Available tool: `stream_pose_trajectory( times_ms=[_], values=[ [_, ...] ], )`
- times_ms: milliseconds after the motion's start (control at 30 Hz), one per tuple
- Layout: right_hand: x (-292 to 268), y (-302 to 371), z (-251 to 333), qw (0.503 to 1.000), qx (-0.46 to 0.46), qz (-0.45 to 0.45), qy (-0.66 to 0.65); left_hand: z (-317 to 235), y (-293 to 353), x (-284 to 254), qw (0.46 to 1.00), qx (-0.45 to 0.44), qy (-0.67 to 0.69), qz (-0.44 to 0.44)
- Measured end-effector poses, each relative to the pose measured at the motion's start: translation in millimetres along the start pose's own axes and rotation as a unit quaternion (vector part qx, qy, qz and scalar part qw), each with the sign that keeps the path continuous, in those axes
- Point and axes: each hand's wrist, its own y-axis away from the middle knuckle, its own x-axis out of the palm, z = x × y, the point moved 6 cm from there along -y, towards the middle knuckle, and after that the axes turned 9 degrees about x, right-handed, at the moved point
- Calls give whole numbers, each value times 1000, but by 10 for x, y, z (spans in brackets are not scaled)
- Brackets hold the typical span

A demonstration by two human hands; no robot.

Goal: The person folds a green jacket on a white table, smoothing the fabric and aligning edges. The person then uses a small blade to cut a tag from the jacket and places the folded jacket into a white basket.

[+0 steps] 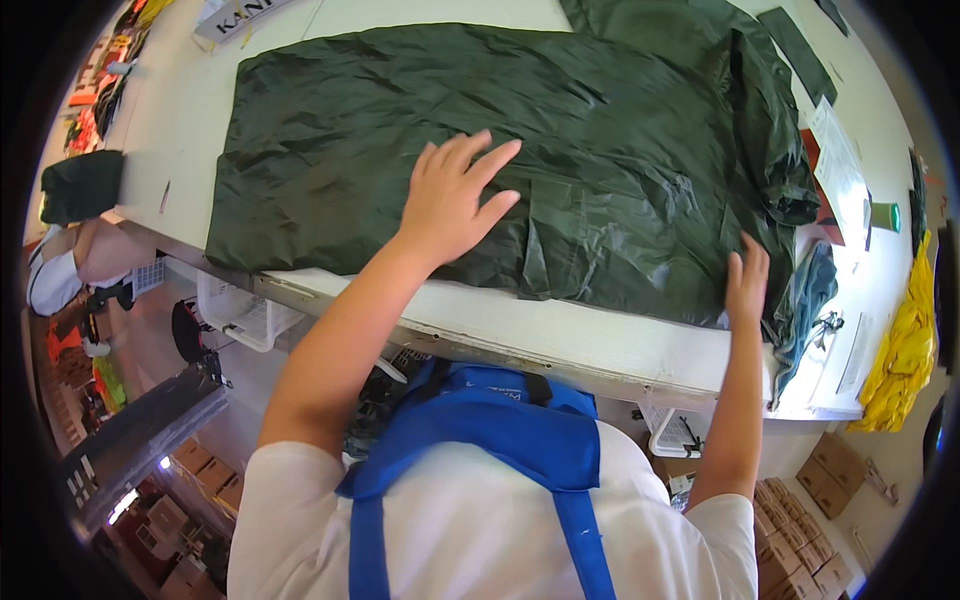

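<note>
A large dark green shiny garment (380, 130) lies spread flat on a white table (560, 340). My left hand (455, 195) presses flat on its middle, fingers apart. At the garment's right edge, near the table's front, my right hand (746, 282) rests with fingers spread on the fabric. More of the same green fabric (760, 110) is bunched and folded up at the right side. Neither hand grips anything.
A yellow garment (905, 350) hangs off the table's right end. Papers (835, 160) and dark strips (800, 50) lie at the right. Another person (80, 255) sits at the left. White baskets (240, 315) hang under the table; cardboard boxes (800, 530) stand on the floor.
</note>
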Motion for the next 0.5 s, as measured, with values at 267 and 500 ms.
stream_pose_trajectory(
  times_ms=[267,500],
  values=[
    [611,473,755,976,-91,143,136,118,854,668,958,-97,-38,267],
    [-454,-817,321,962,86,-250,72,287,852,662,944,-159,-57,285]
  ],
)
